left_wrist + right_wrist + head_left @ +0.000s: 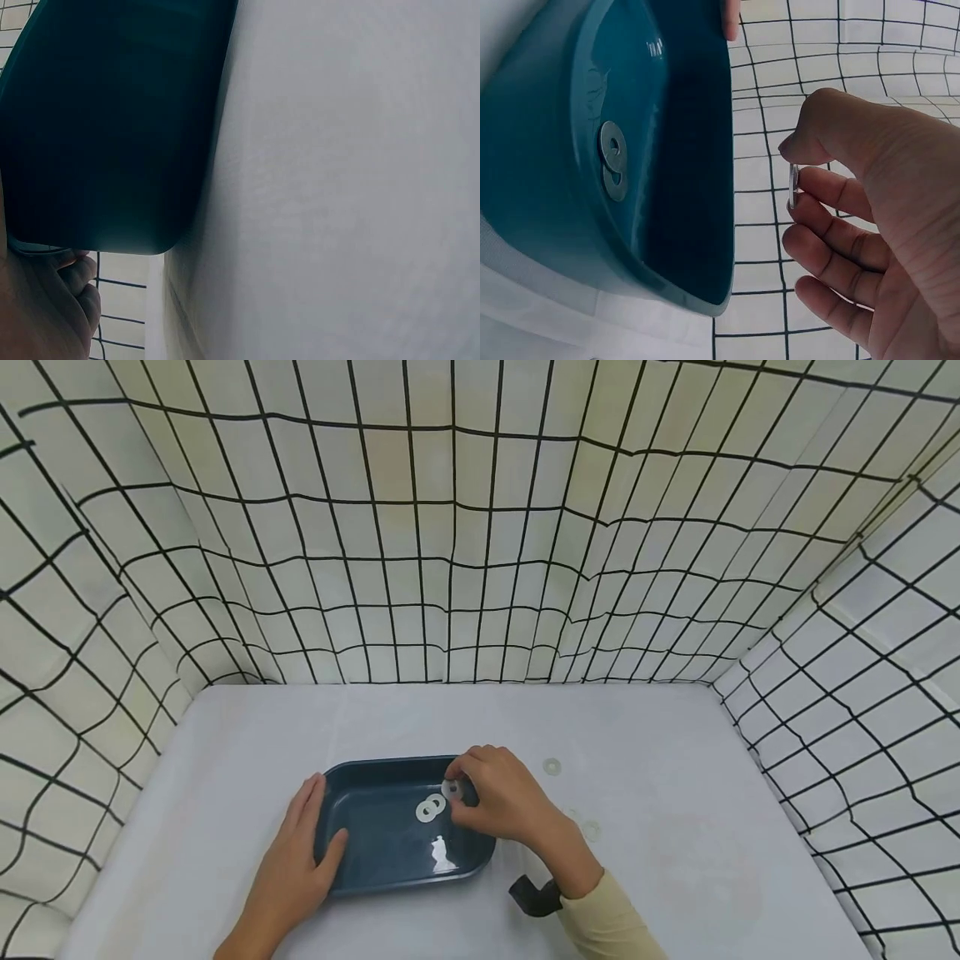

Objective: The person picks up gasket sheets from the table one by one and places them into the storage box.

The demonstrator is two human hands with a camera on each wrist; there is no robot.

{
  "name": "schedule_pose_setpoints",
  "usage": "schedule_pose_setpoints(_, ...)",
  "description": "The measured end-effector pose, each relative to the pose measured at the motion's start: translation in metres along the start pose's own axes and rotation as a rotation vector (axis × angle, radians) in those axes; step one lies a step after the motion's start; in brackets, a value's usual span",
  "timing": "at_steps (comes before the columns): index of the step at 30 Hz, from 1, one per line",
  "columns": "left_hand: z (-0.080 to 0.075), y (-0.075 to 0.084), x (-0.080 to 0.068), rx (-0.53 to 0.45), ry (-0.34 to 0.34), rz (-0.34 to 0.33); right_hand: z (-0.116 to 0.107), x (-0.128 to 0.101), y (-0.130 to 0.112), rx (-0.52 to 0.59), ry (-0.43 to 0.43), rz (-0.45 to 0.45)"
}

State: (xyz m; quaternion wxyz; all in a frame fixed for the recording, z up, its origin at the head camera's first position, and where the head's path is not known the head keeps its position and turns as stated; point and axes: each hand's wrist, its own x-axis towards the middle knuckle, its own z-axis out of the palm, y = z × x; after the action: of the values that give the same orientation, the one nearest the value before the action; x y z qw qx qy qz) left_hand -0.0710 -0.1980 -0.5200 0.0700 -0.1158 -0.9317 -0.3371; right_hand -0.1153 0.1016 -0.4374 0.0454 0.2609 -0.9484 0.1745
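Right grip: right hand (504,800) pinches one washer (793,187) edge-on between thumb and forefinger, over the tray's right rim.
Left grip: left hand (296,852) lies against the tray's (375,835) left wall, fingers straight, thumb hooked over the rim.
Tray contents: two overlapping washers (430,808) on the floor, just left of the pinched one.
Outside the tray: loose washers (552,767) on the surface (675,860), to its right.
Step, judged: lower the washer flat before releasing; keep the tray braced.
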Motion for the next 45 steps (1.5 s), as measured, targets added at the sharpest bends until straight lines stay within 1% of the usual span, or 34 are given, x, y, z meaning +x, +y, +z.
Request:
schedule_pose_setpoints(10,0.003,0.0,0.006,0.002,-0.003,0.019,-0.002,0.007,-0.003,0.002,-0.089,-0.015)
schedule_pose_setpoints(16,0.0,-0.004,0.003,0.012,-0.019,-0.009,0.001,0.012,-0.007,-0.007,-0.088,-0.048)
schedule_pose_setpoints(27,-0.001,-0.001,0.001,0.019,-0.024,0.0,0.005,0.019,-0.011,-0.027,-0.103,-0.088)
schedule_pose_setpoints(32,0.0,0.0,-0.001,0.021,-0.019,-0.001,0.005,0.024,-0.013,-0.04,-0.107,-0.132)
schedule_pose_setpoints(39,0.003,0.0,0.008,0.026,-0.003,0.011,0.002,0.032,-0.019,-0.047,-0.102,-0.148)
schedule_pose_setpoints(41,0.003,-0.001,0.008,0.024,-0.006,0.007,0.003,0.033,-0.023,-0.044,-0.115,-0.152)
schedule_pose_setpoints(45,0.001,-0.002,0.004,0.022,-0.01,-0.011,0.007,0.033,-0.03,-0.052,-0.174,-0.157)
